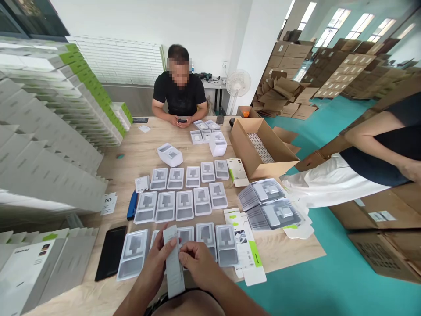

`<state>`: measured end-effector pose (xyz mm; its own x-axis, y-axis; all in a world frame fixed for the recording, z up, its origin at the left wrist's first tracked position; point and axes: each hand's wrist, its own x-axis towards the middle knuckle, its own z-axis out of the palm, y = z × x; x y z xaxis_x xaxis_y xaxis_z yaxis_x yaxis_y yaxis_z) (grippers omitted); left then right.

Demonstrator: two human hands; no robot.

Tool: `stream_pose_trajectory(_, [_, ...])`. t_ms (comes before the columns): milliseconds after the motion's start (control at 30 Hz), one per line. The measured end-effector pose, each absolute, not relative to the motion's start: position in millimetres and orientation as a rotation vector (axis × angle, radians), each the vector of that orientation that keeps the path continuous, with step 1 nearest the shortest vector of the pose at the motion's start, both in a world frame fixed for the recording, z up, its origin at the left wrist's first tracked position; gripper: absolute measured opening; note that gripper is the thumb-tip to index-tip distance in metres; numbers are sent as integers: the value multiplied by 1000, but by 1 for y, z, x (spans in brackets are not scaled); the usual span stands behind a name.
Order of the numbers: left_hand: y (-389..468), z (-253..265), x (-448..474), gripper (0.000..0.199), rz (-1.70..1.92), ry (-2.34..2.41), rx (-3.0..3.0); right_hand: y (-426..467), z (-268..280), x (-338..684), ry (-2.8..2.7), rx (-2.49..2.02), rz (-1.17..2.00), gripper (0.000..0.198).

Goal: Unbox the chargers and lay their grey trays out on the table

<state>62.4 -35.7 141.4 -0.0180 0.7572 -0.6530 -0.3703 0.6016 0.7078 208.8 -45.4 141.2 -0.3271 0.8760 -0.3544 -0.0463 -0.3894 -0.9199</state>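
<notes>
My left hand [162, 250] is closed round a long, narrow whitish strip [174, 272] with faint marks, held upright close to my body. Its kind, perhaps paper or a thin pack, is not clear. My right hand [197, 259] has thumb and forefinger pinched together at the strip's right edge; whether anything else is between them is hidden. Just beyond my hands, white plastic trays [133, 254] with moulded hollows lie in rows on the wooden table [108, 175]. My hands partly cover the nearest row.
A black tablet [111, 252] and a blue tool [132, 205] lie left, beside stacked white boxes [33, 272]. Right are nested trays [274, 213], flat printed cartons [245, 248] and an open cardboard box [263, 149]. One person [179, 87] sits opposite; another [378, 145] stands right.
</notes>
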Motion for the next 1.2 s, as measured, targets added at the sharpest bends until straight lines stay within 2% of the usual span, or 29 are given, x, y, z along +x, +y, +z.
stream_pose_trajectory(167, [-37,147,60,93,950,1311,371,-43,139,203,-1105,-1225,1830,17])
stream_pose_trajectory(433, [-37,150,62,93,941,1301,410,-40,144,196,-964,-1227,1849,39])
stream_pose_trajectory(667, [-38,138,57,92,934,1297,426,-43,148,195,-1021,-1233,1822,23])
stream_pose_trajectory(933, [-37,128,53,92,923,1254,434,-42,144,191,-976,-1285,1803,37])
stream_pose_trajectory(1200, [-34,130,53,95,928,1284,417,-41,143,190,-973,-1296,1777,37])
